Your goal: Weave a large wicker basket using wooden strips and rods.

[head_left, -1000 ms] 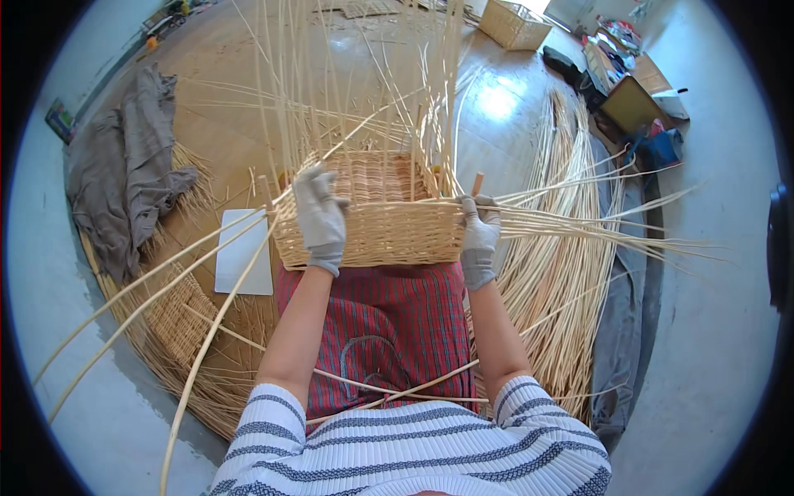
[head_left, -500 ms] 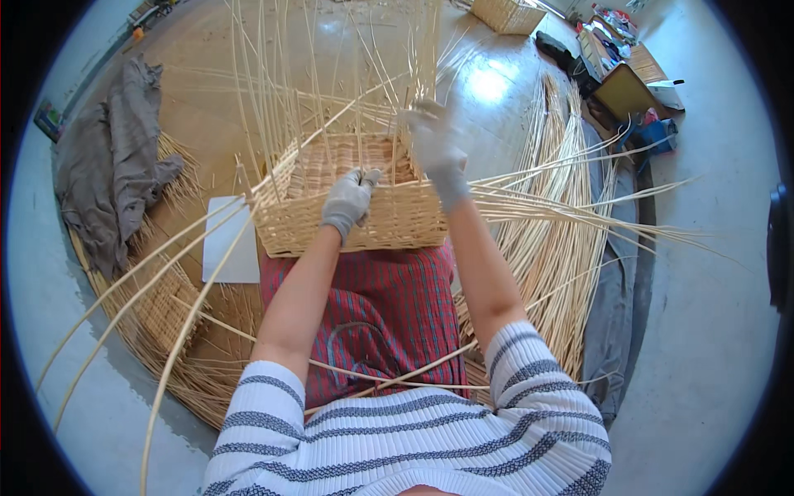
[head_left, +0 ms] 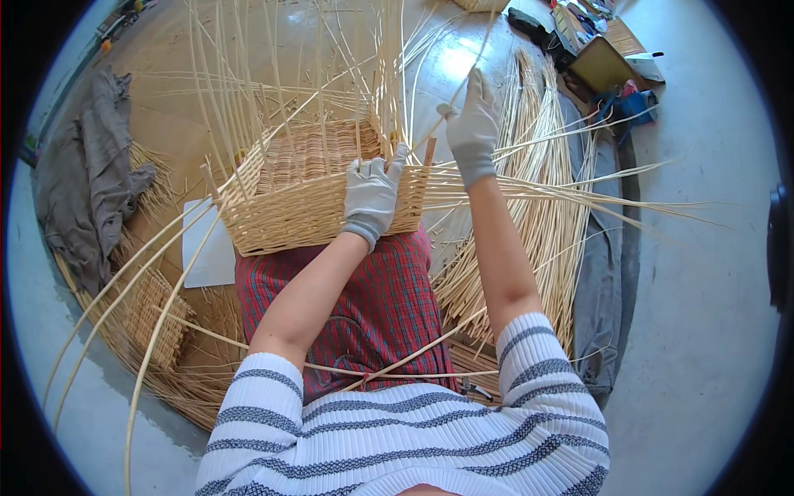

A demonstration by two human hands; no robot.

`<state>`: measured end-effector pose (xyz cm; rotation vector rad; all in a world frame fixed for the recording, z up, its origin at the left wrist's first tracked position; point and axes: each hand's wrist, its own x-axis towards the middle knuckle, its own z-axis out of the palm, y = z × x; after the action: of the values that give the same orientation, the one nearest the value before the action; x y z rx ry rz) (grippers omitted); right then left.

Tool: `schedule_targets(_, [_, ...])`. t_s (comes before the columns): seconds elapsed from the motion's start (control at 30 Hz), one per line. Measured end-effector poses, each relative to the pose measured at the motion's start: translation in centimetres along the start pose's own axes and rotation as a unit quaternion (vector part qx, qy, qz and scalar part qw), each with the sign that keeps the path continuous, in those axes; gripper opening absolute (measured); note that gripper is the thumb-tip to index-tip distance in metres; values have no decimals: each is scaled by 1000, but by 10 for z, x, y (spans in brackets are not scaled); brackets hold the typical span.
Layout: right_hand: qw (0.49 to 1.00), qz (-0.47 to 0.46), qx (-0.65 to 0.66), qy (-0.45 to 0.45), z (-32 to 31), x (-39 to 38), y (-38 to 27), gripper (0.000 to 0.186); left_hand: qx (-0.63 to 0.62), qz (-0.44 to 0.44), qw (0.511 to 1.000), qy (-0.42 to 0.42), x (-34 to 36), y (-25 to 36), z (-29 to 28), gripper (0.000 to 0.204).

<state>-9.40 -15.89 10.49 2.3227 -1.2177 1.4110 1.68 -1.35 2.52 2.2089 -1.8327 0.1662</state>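
Note:
A half-woven wicker basket (head_left: 285, 217) rests on my lap, over a red checked cloth (head_left: 331, 289), with long upright stakes rising from its walls. My left hand (head_left: 370, 198), in a pale work glove, is closed over the front rim near the right corner. One finger points up toward the far side. My right hand (head_left: 474, 132), gloved too, is raised beyond that corner. It grips a thin wicker strand (head_left: 488, 37) that slants upward past its fingers and down toward the basket. More loose strands (head_left: 579, 198) fan out from the basket's right side.
A large bundle of cut wicker rods (head_left: 504, 264) lies on the right. To the left are a grey cloth (head_left: 91, 174), a white sheet (head_left: 208, 248) and a small woven piece (head_left: 157, 314). Boxes and a blue container (head_left: 637, 107) stand at the far right.
My left hand has moved right along the front rim toward the corner. My right hand has moved outward to the right, with a strand now visible in it. The basket has tilted slightly.

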Motion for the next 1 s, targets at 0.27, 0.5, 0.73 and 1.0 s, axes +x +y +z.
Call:
schedule_targets(0.27, [953,90,-138,-256,-4,-62,9,20,-66,12,997,-31,4,-4,11,49])
schedule_targets(0.5, [896,-136,347,-244,-62,-114,-239,64,-382,-45,921,-65,-143,-43,17,45])
schedule_targets(0.73, [725,-331,514,-319,-32,-123,-339,34,-372,-49,927,-1,-201,-99,21,23])
schedule_targets(1.0, [663,438,580,-176,63,-108,-155,21,-380,-199,886,176,-190,-164,-41,20])
